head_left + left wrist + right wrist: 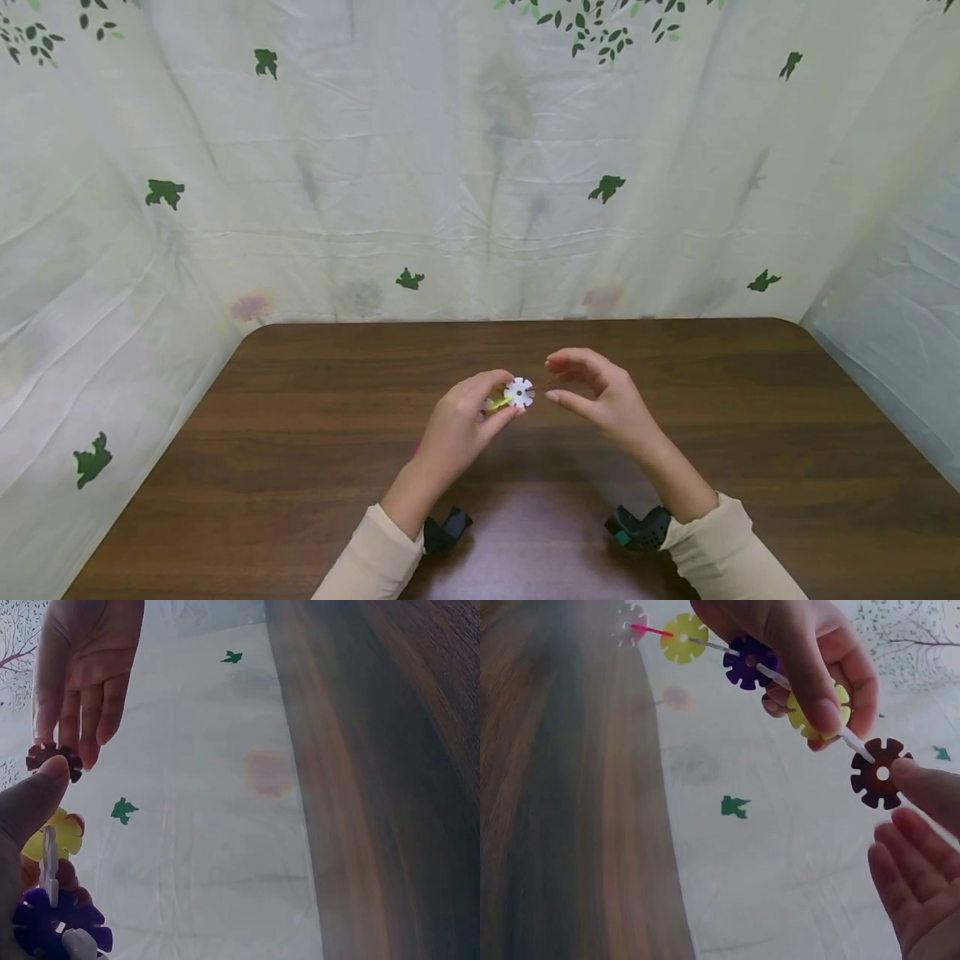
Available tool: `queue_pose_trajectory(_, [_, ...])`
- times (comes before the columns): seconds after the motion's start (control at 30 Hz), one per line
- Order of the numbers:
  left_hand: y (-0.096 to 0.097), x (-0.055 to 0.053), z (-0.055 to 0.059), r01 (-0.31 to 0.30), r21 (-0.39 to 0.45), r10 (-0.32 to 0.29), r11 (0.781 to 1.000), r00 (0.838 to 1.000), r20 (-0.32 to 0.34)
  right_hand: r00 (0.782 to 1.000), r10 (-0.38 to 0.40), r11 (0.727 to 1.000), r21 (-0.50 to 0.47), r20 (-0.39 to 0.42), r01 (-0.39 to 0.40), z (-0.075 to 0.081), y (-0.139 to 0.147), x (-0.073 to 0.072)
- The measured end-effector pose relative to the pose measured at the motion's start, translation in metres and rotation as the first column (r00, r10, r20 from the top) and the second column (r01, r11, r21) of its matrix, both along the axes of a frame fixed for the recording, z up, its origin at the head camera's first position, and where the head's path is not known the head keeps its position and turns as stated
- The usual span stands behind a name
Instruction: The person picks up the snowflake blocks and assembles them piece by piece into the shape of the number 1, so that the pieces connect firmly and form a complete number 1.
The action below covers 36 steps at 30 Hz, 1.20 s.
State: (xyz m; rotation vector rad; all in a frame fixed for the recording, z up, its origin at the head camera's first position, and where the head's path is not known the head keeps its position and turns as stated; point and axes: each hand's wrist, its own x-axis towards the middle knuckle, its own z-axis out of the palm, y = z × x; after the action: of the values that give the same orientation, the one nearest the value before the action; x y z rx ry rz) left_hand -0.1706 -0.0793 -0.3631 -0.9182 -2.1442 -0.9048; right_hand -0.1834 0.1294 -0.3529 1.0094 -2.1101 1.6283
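Observation:
My left hand (pixel 461 417) pinches a chain of notched plastic discs, holding it at a yellow disc (pixel 801 722) above the table. A white disc (pixel 519 392) shows face-on beyond its fingertips. At the chain's near end in the right wrist view sits a brown disc (pixel 871 777) with a round centre hole. My right hand (pixel 611 400) is beside that end, its thumb overlapping the brown disc's edge and its fingers spread apart from the thumb. Behind the left hand the chain runs on through a purple disc (pixel 744 669), another yellow disc (pixel 679 646) and an edge-on pink disc (pixel 651 630).
Beneath both hands is a brown wooden table (pixel 300 467). A pale curtain (pixel 450 167) with green leaf shapes hangs behind it and at the sides. Black devices sit on the left wrist (pixel 446 531) and the right wrist (pixel 639 530).

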Motion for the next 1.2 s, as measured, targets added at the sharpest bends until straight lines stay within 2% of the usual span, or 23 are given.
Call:
queue_pose_trajectory(0.1, [0.001,0.001,0.0,-0.018,0.039,0.018,0.999,1.0,0.015,0.997,-0.037,0.998,-0.056,0.066,0.04,-0.002,-0.003,0.001])
queue_pose_trajectory(0.2, [0.002,0.002,0.0,-0.028,0.084,0.026,0.996,0.999,0.031,0.986,-0.026,0.995,-0.094,0.165,0.042,-0.004,-0.008,0.004])
queue_pose_trajectory(0.4, [0.008,0.005,-0.002,-0.043,0.154,0.035,0.987,0.998,0.059,0.938,0.094,0.979,-0.2,0.333,-0.027,-0.008,-0.022,0.011])
queue_pose_trajectory(0.5, [0.011,0.007,-0.001,-0.044,0.163,0.034,0.986,0.997,0.069,0.919,0.126,0.967,-0.255,0.373,-0.028,-0.008,-0.026,0.013])
queue_pose_trajectory(0.6, [0.014,0.009,0.0,-0.035,0.175,0.019,0.984,0.996,0.092,0.909,0.131,0.958,-0.286,0.396,-0.013,-0.009,-0.027,0.013])
queue_pose_trajectory(0.73, [0.014,0.01,0.001,0.004,0.196,-0.041,0.981,0.981,0.188,0.906,0.103,0.955,-0.296,0.41,0.026,-0.009,-0.024,0.01])
queue_pose_trajectory(0.8, [0.013,0.01,0.002,0.036,0.206,-0.09,0.978,0.962,0.259,0.91,0.09,0.953,-0.299,0.405,0.038,-0.008,-0.021,0.009])
queue_pose_trajectory(0.93, [0.01,0.011,0.009,0.086,0.232,-0.173,0.969,0.905,0.389,0.916,0.07,0.95,-0.308,0.394,0.059,-0.003,-0.013,0.007])
queue_pose_trajectory(1.1, [0.006,0.017,0.026,0.111,0.247,-0.226,0.963,0.832,0.507,0.921,0.026,0.94,-0.322,0.388,0.109,0.002,-0.004,0.003])
queue_pose_trajectory(1.2, [0.005,0.017,0.026,0.141,0.224,-0.247,0.964,0.782,0.572,0.922,0.002,0.93,-0.339,0.387,0.14,0.004,0.0,0.001])
